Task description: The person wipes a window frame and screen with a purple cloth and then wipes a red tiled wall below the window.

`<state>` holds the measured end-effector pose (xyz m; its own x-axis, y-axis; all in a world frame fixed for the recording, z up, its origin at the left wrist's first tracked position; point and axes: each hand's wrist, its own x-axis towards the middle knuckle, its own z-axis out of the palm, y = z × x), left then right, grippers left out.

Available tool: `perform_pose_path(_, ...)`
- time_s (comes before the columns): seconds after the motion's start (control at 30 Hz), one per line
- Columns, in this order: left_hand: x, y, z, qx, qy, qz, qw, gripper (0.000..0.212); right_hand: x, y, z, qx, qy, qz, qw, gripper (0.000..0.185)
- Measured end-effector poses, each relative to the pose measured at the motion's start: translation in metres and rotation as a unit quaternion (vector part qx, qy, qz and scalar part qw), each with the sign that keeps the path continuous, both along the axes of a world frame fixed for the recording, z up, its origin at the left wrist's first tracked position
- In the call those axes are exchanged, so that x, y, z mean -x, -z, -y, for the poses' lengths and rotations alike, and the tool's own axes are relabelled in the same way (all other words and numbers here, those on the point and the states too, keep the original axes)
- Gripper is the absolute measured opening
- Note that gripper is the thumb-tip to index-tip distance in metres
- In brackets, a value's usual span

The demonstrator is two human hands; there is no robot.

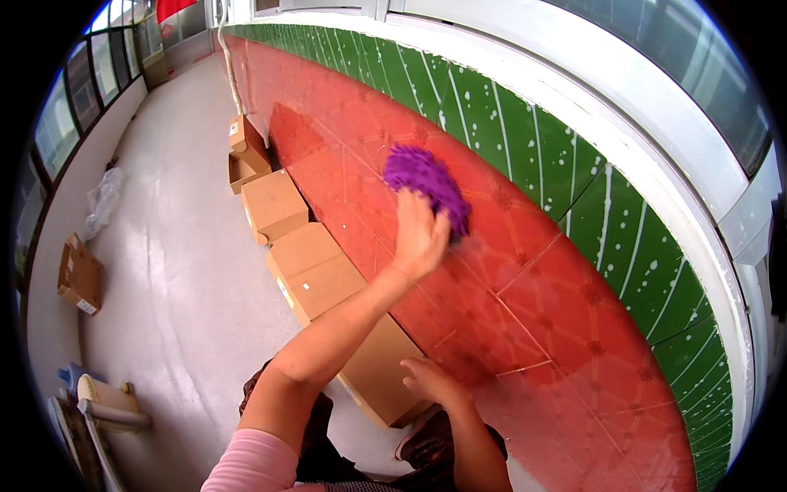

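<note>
My left hand (421, 237) reaches up and grips a purple chenille cleaning cloth (427, 184). The cloth is against the red patterned wall tiles (522, 283), a little below the green tile band (510, 123). Whether fingers are tucked inside the cloth is hidden. Lower down, my right hand (433, 381) holds nothing visible, its fingers apart. It appears over the right edge of the nearest cardboard box (384, 369); whether it touches the box or the wall, I cannot tell.
More cardboard boxes (316, 264) line the foot of the wall, one farther off with its lid up (246, 138). A white pipe (229, 67) runs down there. Across the pale floor (178, 246) lie a carton (80, 277) and clear plastic (101, 203). A metal-framed object (114, 409) stands lower left.
</note>
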<state>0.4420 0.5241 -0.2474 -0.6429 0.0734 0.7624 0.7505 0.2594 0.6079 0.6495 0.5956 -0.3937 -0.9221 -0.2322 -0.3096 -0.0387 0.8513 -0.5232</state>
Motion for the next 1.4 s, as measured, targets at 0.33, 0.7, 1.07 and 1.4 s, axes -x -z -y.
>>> perform_pose_path(0.33, -0.015, -0.053, -0.012, -0.04, 0.043, -0.01, 0.998, 0.041, -0.001, -0.006, -0.001, 0.019, 0.01, -0.01, 1.0, 0.042)
perform_pose_path(0.7, -0.094, -0.016, -0.029, 0.095, 0.092, -0.125, 0.983, 0.051, 0.002, -0.013, -0.005, 0.02, 0.007, -0.022, 1.0, 0.044)
perform_pose_path(1.07, -0.071, -0.046, -0.032, 0.031, 0.038, -0.088, 0.995, 0.043, -0.001, -0.027, -0.006, 0.005, 0.024, -0.005, 1.0, 0.035)
perform_pose_path(1.4, -0.082, 0.017, -0.026, 0.082, 0.03, -0.04, 0.995, 0.041, -0.001, -0.027, -0.014, 0.003, 0.031, 0.019, 0.999, 0.043)
